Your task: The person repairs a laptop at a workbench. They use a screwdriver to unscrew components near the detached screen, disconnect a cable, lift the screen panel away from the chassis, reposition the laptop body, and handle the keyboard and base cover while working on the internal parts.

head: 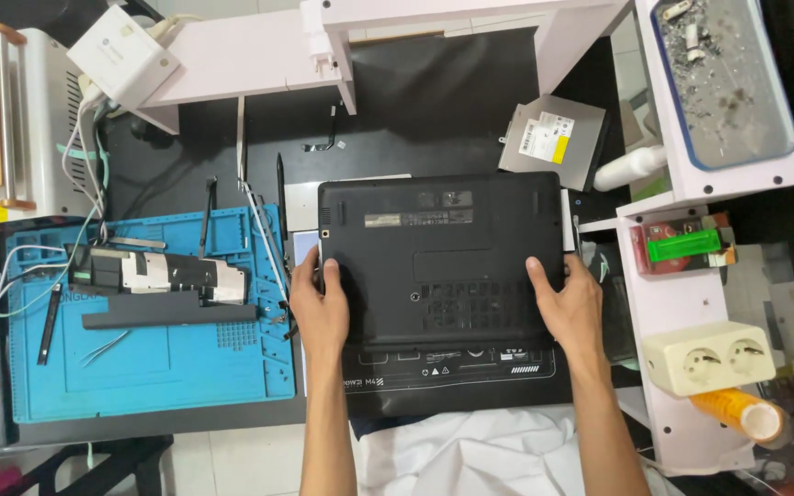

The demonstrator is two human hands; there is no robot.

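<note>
A black laptop (441, 257) lies upside down on a dark mat (452, 372) in the middle of the bench. My left hand (317, 303) grips its left edge, thumb on the bottom cover. My right hand (567, 298) holds the right edge the same way. Both forearms reach in from the bottom of the view.
A blue work mat (149, 367) at left carries a long black part (169, 312), a small board, tweezers and thin tools. A grey optical drive (553, 140) lies behind the laptop. At right stand a white shelf (682, 303), a double socket (709, 356) and an orange tube (737, 411).
</note>
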